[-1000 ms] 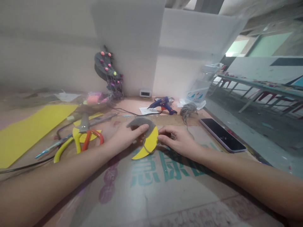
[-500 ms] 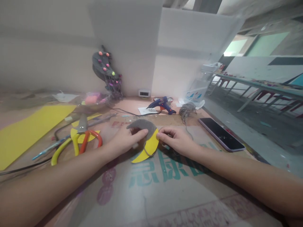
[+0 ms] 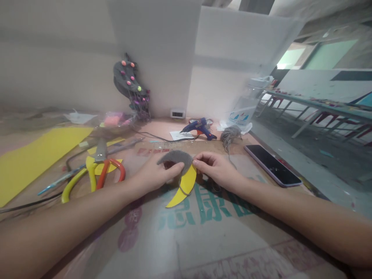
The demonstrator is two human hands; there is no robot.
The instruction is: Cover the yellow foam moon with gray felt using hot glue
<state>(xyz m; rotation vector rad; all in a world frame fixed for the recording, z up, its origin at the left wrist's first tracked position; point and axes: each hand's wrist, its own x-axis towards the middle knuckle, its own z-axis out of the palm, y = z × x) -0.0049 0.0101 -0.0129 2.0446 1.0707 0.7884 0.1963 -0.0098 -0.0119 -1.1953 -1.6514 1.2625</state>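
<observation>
My left hand grips a crescent-shaped piece, thumb on its front. The upper half is covered in grey yarn; the lower half is bare yellow card, its tip pointing down and left. A loose strand of grey yarn loops across the yellow part. At the crescent's right edge, where grey meets yellow, my right hand is closed in a pinch, apparently on the yarn strand; the fingertips hide the exact contact. Behind it lies a ball of grey yarn, with a strand trailing toward my right hand.
Scissors with yellow and red handles, a blue pen and yellow sheet lie left. A glue gun, small digital display and decorated grey crescent are at the back. A phone lies right, near the table edge.
The crescent has shifted slightly right and tilted, its yellow tip now lower and steeper. My right hand stays at its edge, fingers a little higher and more arched.
</observation>
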